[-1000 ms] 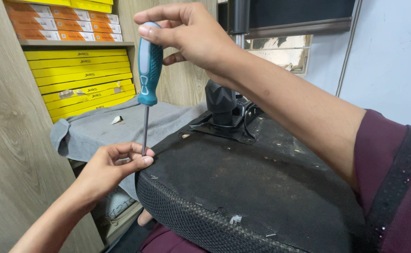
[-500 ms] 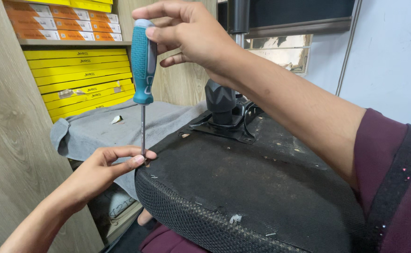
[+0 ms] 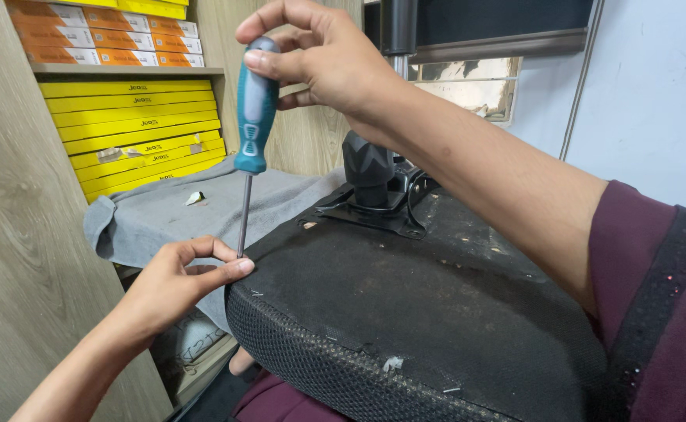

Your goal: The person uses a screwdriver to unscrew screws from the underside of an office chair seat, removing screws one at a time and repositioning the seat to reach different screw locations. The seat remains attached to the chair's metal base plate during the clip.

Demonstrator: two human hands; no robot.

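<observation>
An upturned black chair seat [image 3: 437,312] lies across my lap, its mesh edge toward me. My right hand [image 3: 319,55] grips the top of a teal-handled screwdriver [image 3: 254,117] held upright. The metal shaft runs down to the seat's left edge. There my left hand [image 3: 175,285] pinches around the tip with thumb and forefinger, touching the seat. A black metal mounting plate with a post [image 3: 374,187] is fixed to the seat's far side.
A grey cloth [image 3: 171,215] covers a low surface behind the seat. Stacked yellow boxes [image 3: 132,133] and orange boxes [image 3: 101,35] fill wooden shelves at upper left. A wooden panel [image 3: 23,258] stands on the left, a pale wall [image 3: 655,101] on the right.
The screwdriver has turned slightly in my right hand and stands a little straighter. My left hand stays pinched at the tip.
</observation>
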